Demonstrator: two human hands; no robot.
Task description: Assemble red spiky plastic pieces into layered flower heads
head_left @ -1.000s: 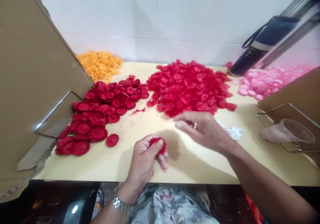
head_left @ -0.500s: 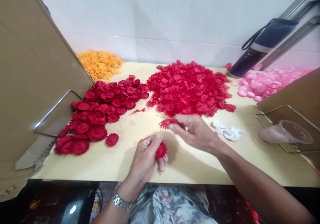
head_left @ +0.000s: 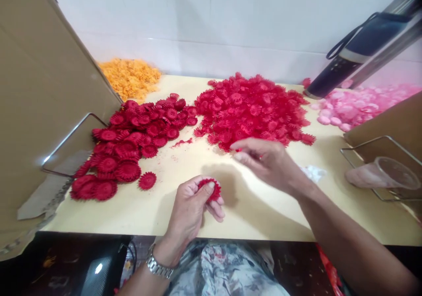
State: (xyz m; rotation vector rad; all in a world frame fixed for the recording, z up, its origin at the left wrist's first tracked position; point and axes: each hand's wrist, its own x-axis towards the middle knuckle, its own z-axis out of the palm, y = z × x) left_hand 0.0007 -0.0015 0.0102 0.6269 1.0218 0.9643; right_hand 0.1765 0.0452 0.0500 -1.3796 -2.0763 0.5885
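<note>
A red toothed disc (head_left: 214,189) is pinched under the thumb of my left hand (head_left: 191,203), above the table's front part; the other fingers lie beneath it. At the front edge of the bright red pile (head_left: 250,109) is my right hand (head_left: 263,159), its thumb and forefinger apart with no piece clearly held between them. Bits of red show behind those fingers. To the left lies a heap of darker red ruffled discs (head_left: 128,148), and one single disc (head_left: 147,180) rests apart from it.
Orange pieces (head_left: 132,78) lie at the back left, pink ones (head_left: 359,107) at the back right. A dark bottle (head_left: 352,54) leans at the wall. A plastic cup (head_left: 376,173) sits in a wire holder; crumpled tissue (head_left: 313,173) lies nearby. Cardboard (head_left: 49,89) flanks the left.
My right hand has moved up to the pile, and the red piece it held no longer shows in its fingers. My left hand has turned the disc more face up.
</note>
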